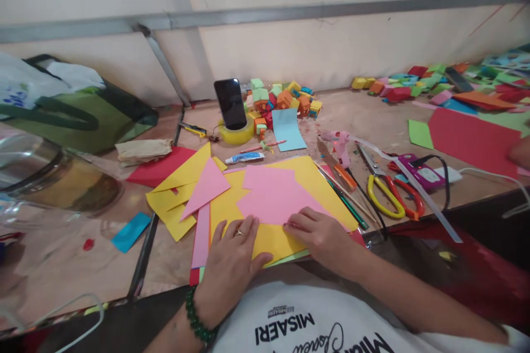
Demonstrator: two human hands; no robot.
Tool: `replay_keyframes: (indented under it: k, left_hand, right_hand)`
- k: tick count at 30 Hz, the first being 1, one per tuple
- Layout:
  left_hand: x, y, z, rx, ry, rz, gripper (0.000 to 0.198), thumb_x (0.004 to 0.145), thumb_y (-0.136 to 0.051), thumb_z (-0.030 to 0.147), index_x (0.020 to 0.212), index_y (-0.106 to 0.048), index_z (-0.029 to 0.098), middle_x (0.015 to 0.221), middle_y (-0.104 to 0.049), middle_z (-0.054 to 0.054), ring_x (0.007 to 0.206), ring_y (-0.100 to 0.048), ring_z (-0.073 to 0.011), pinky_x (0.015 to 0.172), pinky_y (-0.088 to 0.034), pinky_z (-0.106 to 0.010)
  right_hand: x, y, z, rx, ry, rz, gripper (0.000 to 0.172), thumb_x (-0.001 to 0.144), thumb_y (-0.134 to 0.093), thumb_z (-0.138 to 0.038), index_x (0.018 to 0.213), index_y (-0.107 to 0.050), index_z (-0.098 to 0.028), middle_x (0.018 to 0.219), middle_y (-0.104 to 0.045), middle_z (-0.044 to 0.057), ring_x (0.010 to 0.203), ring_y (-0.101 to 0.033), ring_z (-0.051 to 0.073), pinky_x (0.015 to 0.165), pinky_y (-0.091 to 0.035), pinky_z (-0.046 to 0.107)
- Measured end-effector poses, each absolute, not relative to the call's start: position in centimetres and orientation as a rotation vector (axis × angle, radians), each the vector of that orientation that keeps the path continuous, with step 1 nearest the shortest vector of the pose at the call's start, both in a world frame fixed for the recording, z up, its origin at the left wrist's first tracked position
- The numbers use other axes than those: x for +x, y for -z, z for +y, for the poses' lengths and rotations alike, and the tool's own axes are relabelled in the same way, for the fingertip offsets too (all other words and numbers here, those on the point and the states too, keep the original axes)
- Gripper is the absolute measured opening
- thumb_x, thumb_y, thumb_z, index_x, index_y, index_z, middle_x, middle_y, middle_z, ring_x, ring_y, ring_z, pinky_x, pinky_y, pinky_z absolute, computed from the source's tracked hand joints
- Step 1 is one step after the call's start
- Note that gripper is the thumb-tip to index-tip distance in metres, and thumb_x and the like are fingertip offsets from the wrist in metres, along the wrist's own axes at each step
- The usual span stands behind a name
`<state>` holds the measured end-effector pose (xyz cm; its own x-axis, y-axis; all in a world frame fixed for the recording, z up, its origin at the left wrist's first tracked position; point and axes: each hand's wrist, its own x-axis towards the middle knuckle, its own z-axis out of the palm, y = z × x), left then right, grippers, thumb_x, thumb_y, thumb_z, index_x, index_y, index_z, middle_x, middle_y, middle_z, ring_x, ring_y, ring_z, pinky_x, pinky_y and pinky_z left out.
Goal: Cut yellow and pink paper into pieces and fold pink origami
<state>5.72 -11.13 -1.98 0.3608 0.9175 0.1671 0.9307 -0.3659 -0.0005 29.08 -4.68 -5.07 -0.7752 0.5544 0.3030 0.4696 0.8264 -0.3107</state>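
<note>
A cut piece of pink paper (275,196) lies over a stack of yellow sheets (308,171) at the table's front edge. My left hand (236,253) rests flat, fingers stretched out, with its fingertips at the pink piece's lower left edge. At the lower right edge of that piece, my right hand (318,234) has its fingers curled together on the paper; its thumb is mostly hidden. A pink triangle (209,185) and yellow offcuts (176,198) lie to the left of the stack.
Yellow-handled scissors (385,196), a pink glue gun (340,146) and pencils (345,201) lie right. Behind are a phone (231,103) on a tape roll (236,132) and small paper cubes (284,99). A clear container (83,182) stands left. Another person's hand (520,153) shows far right.
</note>
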Motion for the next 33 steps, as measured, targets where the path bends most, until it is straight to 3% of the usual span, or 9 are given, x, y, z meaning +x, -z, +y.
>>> replay_keyframes:
  k: [7,12,15,17,19,21,25,28,33]
  left_hand:
    - [4.4,3.5,-12.0,-2.426,0.3,-1.775,0.04,0.093,-0.047,0.037,0.12,-0.063,0.013,0.117,-0.068,-0.015,0.103,-0.06,-0.0312,0.094,-0.042,-0.051]
    - [4.0,2.7,-11.4,-2.503,0.321,-1.864,0.034,0.09,-0.052,0.033,0.115,-0.064,0.014,0.112,-0.067,-0.013,0.102,-0.059,-0.0287,0.09,-0.048,-0.047]
    - [3.5,2.2,-11.0,-2.589,0.377,-1.983,0.032,0.089,-0.053,0.033,0.113,-0.064,0.016,0.117,-0.063,-0.013,0.107,-0.058,-0.0277,0.092,-0.049,-0.044]
    - [3.2,2.1,-10.6,-2.569,0.478,-2.103,0.038,0.088,-0.054,0.034,0.121,-0.059,0.017,0.12,-0.06,-0.013,0.107,-0.058,-0.0265,0.09,-0.05,-0.042]
    - [3.1,2.1,-10.1,-2.461,0.618,-2.253,0.051,0.086,-0.055,0.035,0.134,-0.048,0.018,0.121,-0.058,-0.012,0.102,-0.06,-0.0249,0.088,-0.051,-0.041]
    - [3.2,2.0,-9.5,-2.349,0.738,-2.398,0.068,0.083,-0.059,0.039,0.143,-0.034,0.019,0.12,-0.058,-0.012,0.096,-0.061,-0.0236,0.087,-0.051,-0.042]
    - [3.8,1.4,-8.1,-2.28,0.728,-2.633,0.087,0.075,-0.066,0.04,0.148,-0.024,0.016,0.121,-0.059,-0.013,0.093,-0.062,-0.0243,0.084,-0.051,-0.041]
    - [4.3,0.8,-7.6,-2.289,0.577,-2.643,0.077,0.074,-0.066,0.036,0.14,-0.036,0.013,0.115,-0.061,-0.013,0.101,-0.06,-0.0273,0.087,-0.049,-0.041]
    - [4.4,0.8,-7.6,-2.361,0.472,-2.521,0.032,0.077,-0.064,0.033,0.104,-0.059,0.016,0.101,-0.064,-0.009,0.094,-0.062,-0.0253,0.085,-0.049,-0.039]
  right_hand:
    - [33.4,3.4,-5.4,-0.964,-0.307,-2.487,0.035,0.086,-0.04,-0.003,0.097,-0.069,-0.02,0.094,-0.069,0.009,0.085,-0.06,0.02,0.071,-0.054,0.032]
    - [31.2,0.2,-3.0,-1.231,-0.43,-2.364,0.018,0.088,-0.051,-0.023,0.1,-0.065,-0.021,0.103,-0.066,0.012,0.095,-0.063,0.024,0.079,-0.053,0.038]
    - [29.6,0.0,-0.7,-1.546,-0.517,-2.35,0.046,0.076,-0.07,-0.037,0.116,-0.058,-0.017,0.109,-0.064,0.013,0.094,-0.063,0.027,0.073,-0.05,0.036]
    - [29.0,0.4,0.5,-1.68,-0.655,-2.338,0.059,0.069,-0.074,-0.042,0.119,-0.056,-0.017,0.097,-0.066,0.008,0.083,-0.063,0.024,0.062,-0.045,0.031]
    - [28.9,0.9,1.4,-1.679,-0.82,-2.341,0.049,0.068,-0.074,-0.042,0.109,-0.06,-0.018,0.079,-0.063,0.001,0.069,-0.059,0.019,0.054,-0.037,0.027]
    - [29.0,1.2,1.9,-1.571,-0.98,-2.352,0.027,0.069,-0.072,-0.036,0.086,-0.063,-0.018,0.067,-0.057,-0.002,0.063,-0.053,0.016,0.053,-0.032,0.025]
    - [29.3,1.3,1.5,-1.341,-1.087,-2.278,0.012,0.071,-0.065,-0.026,0.069,-0.056,-0.018,0.071,-0.055,-0.002,0.067,-0.051,0.014,0.06,-0.036,0.025]
    - [29.0,0.6,0.7,-1.404,-1.035,-2.245,0.015,0.07,-0.067,-0.027,0.08,-0.058,-0.019,0.079,-0.057,0.0,0.071,-0.054,0.016,0.065,-0.04,0.027]
    - [28.2,-0.2,0.1,-1.61,-0.905,-2.247,0.054,0.065,-0.076,-0.03,0.114,-0.057,-0.019,0.099,-0.062,0.007,0.085,-0.059,0.021,0.072,-0.042,0.029]
